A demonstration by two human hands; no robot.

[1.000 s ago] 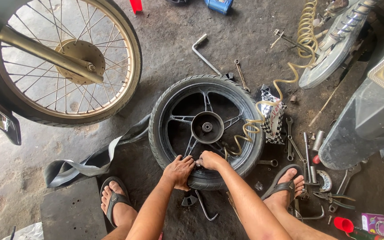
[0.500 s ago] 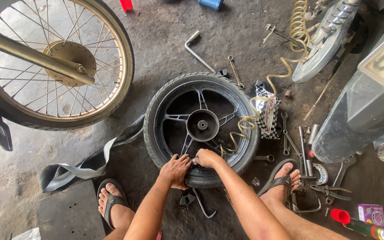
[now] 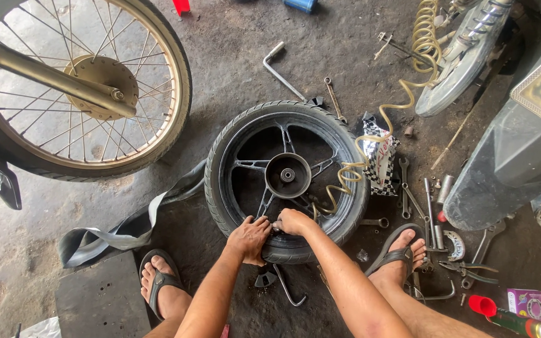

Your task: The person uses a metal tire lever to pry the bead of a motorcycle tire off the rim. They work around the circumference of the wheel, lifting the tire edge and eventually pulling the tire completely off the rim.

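A: What are the hands doing?

B: Both are pressing on the near edge of the motorcycle wheel (image 3: 287, 175), which is lying flat on the concrete floor (image 3: 233, 69). The left hand (image 3: 250, 238) is clamping down over the tyre (image 3: 220, 188) at its near rim, fingers curled. The right hand (image 3: 294, 222) is clenching just beside it, almost touching, knuckles up; whether it is gripping a tool I cannot tell.

A: So which step would you say is in hand?

B: By my judgement the tyre bead is being worked at the rim, since a slack inner tube (image 3: 114, 231) is lying out on the floor to the left of the wheel. Next would be shifting the grip along the rim, keeping steady pressure so the bead is not slipping back.

A: And around the wheel?

B: A tyre lever (image 3: 286, 288) is lying just below it, between the sandalled feet. A coiled yellow air hose (image 3: 370, 147) is running across its right side. Spanners (image 3: 408, 188) and pliers (image 3: 468, 269) are scattered to the right of it, an L-shaped wrench (image 3: 280, 72) is resting above it, and a spoked wheel (image 3: 82, 87) on a motorcycle is standing to its upper left.
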